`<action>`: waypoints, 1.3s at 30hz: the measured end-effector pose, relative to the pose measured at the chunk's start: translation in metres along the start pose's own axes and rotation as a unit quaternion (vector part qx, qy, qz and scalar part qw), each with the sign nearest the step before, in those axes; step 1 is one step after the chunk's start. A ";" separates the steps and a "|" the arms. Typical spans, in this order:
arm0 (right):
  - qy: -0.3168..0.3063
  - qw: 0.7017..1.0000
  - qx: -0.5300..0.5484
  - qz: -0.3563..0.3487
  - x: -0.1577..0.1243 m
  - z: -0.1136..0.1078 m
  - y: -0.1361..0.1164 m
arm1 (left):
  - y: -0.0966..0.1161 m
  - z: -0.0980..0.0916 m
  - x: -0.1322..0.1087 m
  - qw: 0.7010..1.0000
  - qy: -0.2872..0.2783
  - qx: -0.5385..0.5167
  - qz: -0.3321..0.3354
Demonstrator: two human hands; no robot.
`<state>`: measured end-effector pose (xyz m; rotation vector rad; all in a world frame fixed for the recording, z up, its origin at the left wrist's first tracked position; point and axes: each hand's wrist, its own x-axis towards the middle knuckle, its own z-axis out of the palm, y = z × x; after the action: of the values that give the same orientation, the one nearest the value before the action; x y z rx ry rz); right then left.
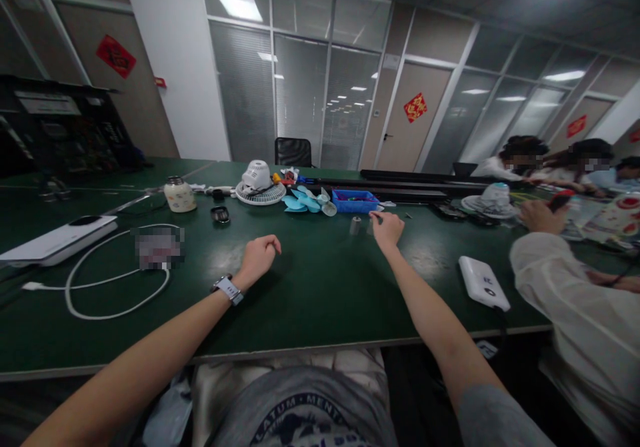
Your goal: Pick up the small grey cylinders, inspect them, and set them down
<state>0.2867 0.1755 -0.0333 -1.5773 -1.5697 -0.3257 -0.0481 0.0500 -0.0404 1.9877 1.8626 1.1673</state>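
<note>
My left hand (260,258) is over the green table (310,300), with its fingers curled in and nothing visible in them. A watch (229,289) is on that wrist. Further right, my right hand (387,229) is closed in a pinch. A small dark bit shows at its fingertips, too small to name. Just left of it, a small grey cylinder (355,226) stands upright on the table, and a second, similar shape is partly hidden by the right hand. Behind them is a blue basket (356,201) with small parts in it, beside light-blue fan blades (303,200).
A white fan base and grille (260,190) stand at the back, left of the blades. On the left are a jar (180,195), a white cable (70,300) and a white box (60,239). To the right lie a white power bank (484,283) and a co-worker's sleeve (575,300).
</note>
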 end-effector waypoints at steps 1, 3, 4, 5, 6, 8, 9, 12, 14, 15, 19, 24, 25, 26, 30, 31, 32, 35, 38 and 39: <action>0.004 1.000 -0.018 0.020 0.004 0.001 0.010 | 0.000 0.000 0.000 1.000 0.000 -0.001 0.001; 0.000 0.998 -0.040 0.045 0.009 0.004 0.023 | 0.000 0.001 0.001 1.000 0.001 -0.003 0.004; -0.005 0.998 -0.045 0.054 0.009 0.006 0.027 | -0.001 0.001 0.001 1.000 0.001 -0.004 0.006; -0.010 0.997 -0.047 0.061 0.009 0.008 0.029 | -0.001 0.001 0.002 1.000 0.000 -0.004 0.007; -0.013 0.997 -0.049 0.066 0.009 0.009 0.030 | -0.002 0.001 0.002 1.000 0.000 -0.005 0.008; -0.018 0.996 -0.052 0.069 0.009 0.012 0.031 | -0.002 0.001 0.002 1.000 0.000 -0.006 0.010; -0.021 0.996 -0.054 0.068 0.009 0.013 0.031 | -0.002 0.001 0.001 1.000 0.000 -0.007 0.010; -0.028 0.996 -0.059 0.061 0.009 0.015 0.030 | -0.002 0.001 0.000 1.000 -0.003 -0.009 0.011; -0.031 0.996 -0.064 0.059 0.009 0.017 0.031 | -0.002 0.001 0.000 1.000 -0.006 -0.008 0.011; -0.032 0.996 -0.067 0.056 0.009 0.017 0.031 | -0.003 0.001 0.000 1.000 -0.007 -0.007 0.010; -0.042 0.996 -0.077 0.034 0.009 0.021 0.034 | -0.004 0.002 0.001 1.000 -0.011 -0.009 0.009; 0.019 0.998 -0.067 -0.006 0.004 0.022 0.030 | -0.006 0.003 0.001 1.000 -0.010 -0.010 0.015; 0.032 0.997 -0.067 -0.022 0.003 0.023 0.026 | -0.006 0.003 0.001 1.000 -0.011 -0.010 0.015; 0.036 0.996 -0.066 -0.040 0.001 0.025 0.023 | -0.006 0.003 0.001 1.000 -0.013 -0.011 0.014; -0.015 0.994 -0.059 -0.088 -0.006 0.038 0.006 | -0.004 0.003 0.001 1.000 -0.015 -0.012 0.017; -0.027 0.994 -0.056 -0.088 -0.007 0.041 0.003 | -0.003 0.003 0.001 1.000 -0.013 -0.010 0.017; -0.034 0.995 -0.052 -0.082 -0.008 0.045 0.002 | -0.003 0.003 0.001 1.000 -0.010 -0.008 0.017; -0.030 0.998 -0.039 -0.047 -0.009 0.051 0.001 | -0.001 0.002 0.000 1.000 -0.010 -0.006 0.009; -0.016 0.998 -0.031 -0.045 -0.009 0.050 0.004 | -0.001 0.002 0.000 1.000 -0.014 -0.005 0.007; -0.012 0.998 -0.028 -0.058 -0.010 0.048 0.004 | -0.002 0.002 0.000 1.000 -0.015 -0.007 0.008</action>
<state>0.2706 0.2036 -0.0701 -1.5407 -1.6876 -0.4201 -0.0483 0.0513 -0.0433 2.0046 1.8236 1.1446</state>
